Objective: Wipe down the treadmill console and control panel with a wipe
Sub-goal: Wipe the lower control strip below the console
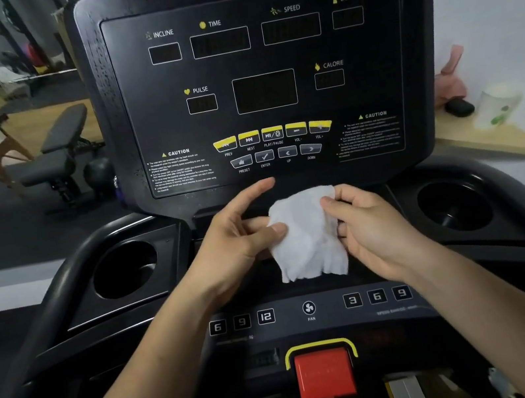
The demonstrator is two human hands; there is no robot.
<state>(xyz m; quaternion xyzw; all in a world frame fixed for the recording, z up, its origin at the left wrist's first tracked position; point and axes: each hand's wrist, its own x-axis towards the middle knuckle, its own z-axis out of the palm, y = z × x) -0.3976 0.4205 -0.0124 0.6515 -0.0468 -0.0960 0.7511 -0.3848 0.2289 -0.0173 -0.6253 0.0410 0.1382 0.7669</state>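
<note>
One crumpled white wipe (309, 236) held just below the console (406, 70), left hand (237, 241) pinching its left edge between thumb and fingers (253, 224), forefinger straight, right hand (375, 227) fingers curled on its right edge, red button (325, 374) farther below the console.

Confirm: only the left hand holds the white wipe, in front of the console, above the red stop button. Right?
Not quite. The head view shows both hands on it: the left hand and the right hand each pinch the white wipe, in front of the console, above the red stop button.
</note>
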